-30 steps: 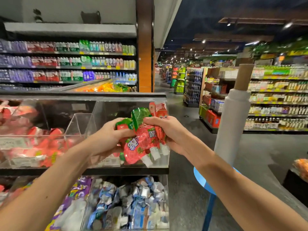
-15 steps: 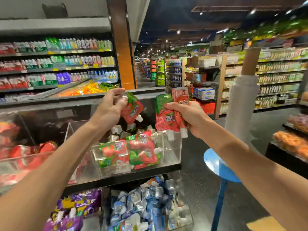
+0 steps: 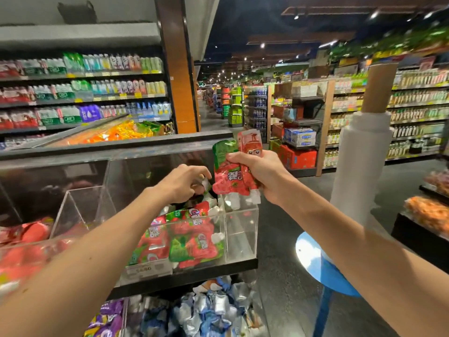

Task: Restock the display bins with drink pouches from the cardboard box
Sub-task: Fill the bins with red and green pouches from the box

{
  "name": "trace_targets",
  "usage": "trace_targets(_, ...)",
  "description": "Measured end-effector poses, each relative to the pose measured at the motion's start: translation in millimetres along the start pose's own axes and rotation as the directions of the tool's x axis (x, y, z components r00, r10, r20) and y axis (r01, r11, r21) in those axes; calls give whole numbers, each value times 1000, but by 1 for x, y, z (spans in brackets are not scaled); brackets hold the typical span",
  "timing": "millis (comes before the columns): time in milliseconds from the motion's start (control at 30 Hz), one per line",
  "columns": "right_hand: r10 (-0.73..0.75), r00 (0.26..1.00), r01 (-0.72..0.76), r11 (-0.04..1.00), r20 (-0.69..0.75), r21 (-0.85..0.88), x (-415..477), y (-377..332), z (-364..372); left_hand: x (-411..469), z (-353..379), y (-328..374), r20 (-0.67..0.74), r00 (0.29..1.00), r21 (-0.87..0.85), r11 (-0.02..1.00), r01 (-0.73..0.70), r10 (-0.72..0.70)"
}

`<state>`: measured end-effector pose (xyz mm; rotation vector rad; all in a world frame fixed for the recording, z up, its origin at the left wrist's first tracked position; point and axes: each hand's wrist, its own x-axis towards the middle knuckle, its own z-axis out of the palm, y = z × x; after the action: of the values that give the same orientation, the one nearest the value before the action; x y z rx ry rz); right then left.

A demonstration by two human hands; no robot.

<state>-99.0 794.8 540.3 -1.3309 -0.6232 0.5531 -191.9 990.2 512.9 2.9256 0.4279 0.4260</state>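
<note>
Display bin [image 3: 240, 229] of clear glossy acrylic; drink pouches [image 3: 230, 176] of shiny red-and-green plastic film with white plastic spouts; roll [image 3: 359, 152] of smooth translucent wrap on matt brown cardboard core.

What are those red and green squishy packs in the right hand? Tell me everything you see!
They are drink pouches, two as far as I can tell, soft and glossy like plastic foil. The front one is red with a green top and white lettering. The one behind is red with a cartoon face. They hang upside down, white caps pointing down. The right hand grips them around the middle, just above the clear bin.
</note>
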Motion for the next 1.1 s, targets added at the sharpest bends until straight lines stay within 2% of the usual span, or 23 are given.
trace_targets(167, -6, 1000, 6, 999, 8, -44, 8, 4, 3, 14, 16, -16, 25, 999, 101, 994, 37, -40)
trace_targets(367, 4, 1000, -4, 999, -8, -46, 8, 2, 4, 13, 24, -24, 88, 987, 36, 990, 135, -138)
trace_targets(500, -1, 1000, 1, 999, -9, -48, 2, 2, 7, 8, 15, -15, 227, 944, 21, 970, 242, -240)
trace_targets(600, -3, 1000, 3, 999, -10, -53, -2, 1, 8, -1, 3, -12, 206, 955, -8, 976, 219, -212)
trace_targets(667, -9, 1000, 9, 999, -4, -47, -3, 0, 10, -8, -11, -12, 72, 981, -111, 976, 189, -181)
trace_targets(733, -26, 1000, 26, 999, 2, -46, -4, -1, 13, -16, -32, -8, -40, 987, -334, 933, 131, -153)
trace_targets(800, -56, 998, 57, 997, 16, -56, -2, -2, 19, -26, -58, 3, -55, 985, -582, 807, 100, -161)
trace_targets(867, -85, 995, 88, 994, 42, -61, -2, -3, 28, -40, -82, 15, 2, 986, -736, 667, 114, -167)
trace_targets(933, -117, 990, 122, 990, 82, -68, -1, -3, 38, -53, -98, 22, 72, 988, -751, 644, 146, -139)
trace_targets(1000, -150, 980, 162, 983, 132, -84, -2, -1, 47, -64, -104, 24, 116, 985, -701, 693, 171, -126)
trace_targets(1100, -180, 958, 211, 969, 222, -126, -4, 0, 60, -74, -106, 16, 109, 985, -596, 785, 170, -131)
